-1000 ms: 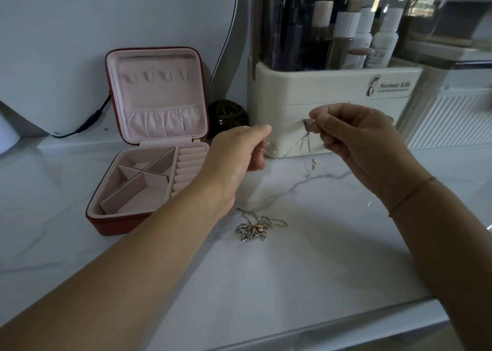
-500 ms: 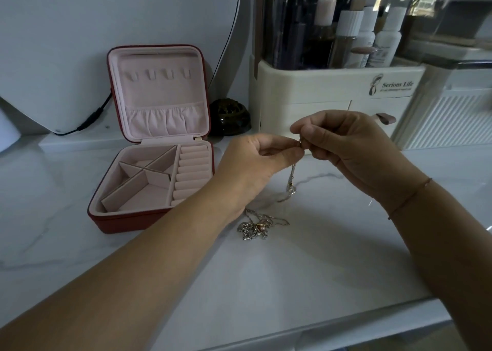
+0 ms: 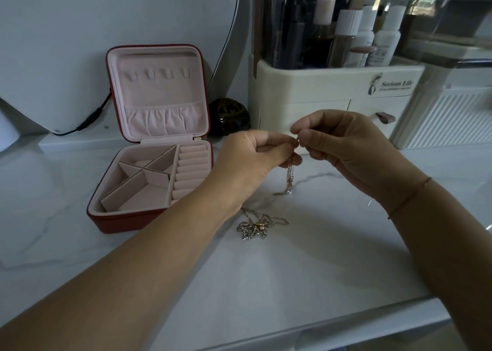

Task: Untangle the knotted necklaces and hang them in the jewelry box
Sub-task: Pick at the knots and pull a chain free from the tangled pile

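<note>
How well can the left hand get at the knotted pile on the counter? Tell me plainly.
Probably yes, but not freely: the left hand and right hand both pinch the hanging chain. The knotted pile lies uncovered close by the left wrist, nothing between.

dim, soft daylight is entering from the upper right, where a bright patch is glaring behind the bottles [image 3: 387,35]. the counter [image 3: 266,284] is showing a pale sheen. the left hand [image 3: 253,161] and right hand [image 3: 346,148] are casting faint, diffuse shadows onto it. the necklace [image 3: 290,176] they are pinching is rendering soft, its links not resolving. wide-angle distortion is bending the frame edges, and the far right is smearing.
</note>
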Tool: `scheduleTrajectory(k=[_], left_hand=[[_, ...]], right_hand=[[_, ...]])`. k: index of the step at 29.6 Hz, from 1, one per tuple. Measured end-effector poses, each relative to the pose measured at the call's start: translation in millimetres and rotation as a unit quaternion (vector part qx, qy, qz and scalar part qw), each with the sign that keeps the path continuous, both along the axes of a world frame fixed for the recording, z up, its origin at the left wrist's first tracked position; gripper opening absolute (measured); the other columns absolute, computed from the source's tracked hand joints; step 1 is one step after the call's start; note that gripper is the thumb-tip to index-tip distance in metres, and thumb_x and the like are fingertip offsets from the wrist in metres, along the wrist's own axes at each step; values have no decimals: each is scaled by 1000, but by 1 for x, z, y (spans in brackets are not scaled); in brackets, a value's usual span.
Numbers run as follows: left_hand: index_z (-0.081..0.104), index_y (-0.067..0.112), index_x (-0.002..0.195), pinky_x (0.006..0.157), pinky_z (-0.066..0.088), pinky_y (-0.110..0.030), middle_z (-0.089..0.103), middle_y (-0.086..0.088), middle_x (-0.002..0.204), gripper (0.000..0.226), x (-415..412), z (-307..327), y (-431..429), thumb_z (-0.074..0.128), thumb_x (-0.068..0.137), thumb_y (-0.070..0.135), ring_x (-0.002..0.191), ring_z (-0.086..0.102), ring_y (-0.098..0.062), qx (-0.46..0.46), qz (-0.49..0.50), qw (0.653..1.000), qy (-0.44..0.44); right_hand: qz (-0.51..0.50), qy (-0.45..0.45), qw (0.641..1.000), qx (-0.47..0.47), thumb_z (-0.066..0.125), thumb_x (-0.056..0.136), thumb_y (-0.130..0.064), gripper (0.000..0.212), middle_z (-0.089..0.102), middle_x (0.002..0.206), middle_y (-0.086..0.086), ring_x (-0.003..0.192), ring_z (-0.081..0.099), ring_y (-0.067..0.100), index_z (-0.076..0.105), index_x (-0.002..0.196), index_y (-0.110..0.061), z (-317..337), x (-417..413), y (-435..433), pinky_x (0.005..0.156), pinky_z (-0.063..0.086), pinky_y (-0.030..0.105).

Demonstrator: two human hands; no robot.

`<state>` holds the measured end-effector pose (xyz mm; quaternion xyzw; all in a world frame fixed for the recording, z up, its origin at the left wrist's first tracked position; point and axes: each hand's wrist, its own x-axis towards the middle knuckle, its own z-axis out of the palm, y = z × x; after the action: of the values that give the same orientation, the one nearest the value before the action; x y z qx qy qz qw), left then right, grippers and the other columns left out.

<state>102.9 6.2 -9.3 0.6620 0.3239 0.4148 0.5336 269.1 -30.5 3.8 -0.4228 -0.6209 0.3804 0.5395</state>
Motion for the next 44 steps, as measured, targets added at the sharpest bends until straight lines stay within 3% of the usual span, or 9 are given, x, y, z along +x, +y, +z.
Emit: scheduleTrajectory(k=[9,15,22,26,31,34,38,41,44], left_hand=[[70,11,85,73,52,-18,75,-3,74,5,-1,3,-2,71,82,14,72,71,-13,-7,9,1000,1],[74,17,81,84,50,-15,75,4,77,6,-1,2,-3,75,79,23,80,70,-6,24,27,999,24],[72,17,83,77,51,-14,74,-4,84,2,0,2,-2,72,82,15,79,68,-11,23,44,999,20],[67,15,80,65,47,-9,66,1,73,9,0,3,-2,69,83,7,70,60,-4,27,52,998,12],[66,13,81,70,46,-17,65,-5,79,8,1,1,-2,62,88,12,74,57,-8,58,17,997,55],[66,16,80,70,45,-17,65,-4,79,11,1,1,-3,61,89,12,73,57,-6,68,12,996,56],[65,15,81,62,43,-8,61,3,69,13,0,1,-1,61,88,5,59,53,5,38,9,999,31],[67,15,85,64,44,-8,64,2,75,6,-1,-1,1,63,88,11,66,56,2,72,20,996,50],[69,17,86,67,46,-10,67,4,78,4,-3,-2,3,65,88,17,71,59,-2,128,42,987,88]], right_hand=[[8,-3,1000,-5,64,76,-15,16,60,64,-5,60,43,11,67,89,-8,1,-1,-1,58,38,19],[6,11,1000,-5,65,76,-14,13,59,63,-3,59,44,10,68,88,-9,0,0,0,57,38,18],[-11,18,1000,-17,64,76,-15,17,60,64,0,57,47,12,67,90,-7,1,0,0,53,39,20],[11,20,999,-37,63,75,-14,20,60,68,4,58,53,13,65,93,-5,1,-1,-1,53,45,21],[32,-3,998,-56,62,83,-3,14,62,70,6,60,57,14,62,97,-5,1,-1,-1,57,49,23],[40,-3,997,-71,61,80,-7,16,57,67,5,58,51,13,62,96,-7,0,0,0,55,46,23],[44,-6,995,-90,65,77,-10,16,42,66,9,53,30,12,62,92,-6,-1,-1,1,50,26,23],[12,-38,996,-82,73,77,-16,19,41,68,10,54,30,12,65,90,-4,-2,1,1,51,28,22],[-33,-75,994,-75,69,76,-19,19,43,62,6,53,32,11,69,88,-5,-2,0,0,51,30,21]])
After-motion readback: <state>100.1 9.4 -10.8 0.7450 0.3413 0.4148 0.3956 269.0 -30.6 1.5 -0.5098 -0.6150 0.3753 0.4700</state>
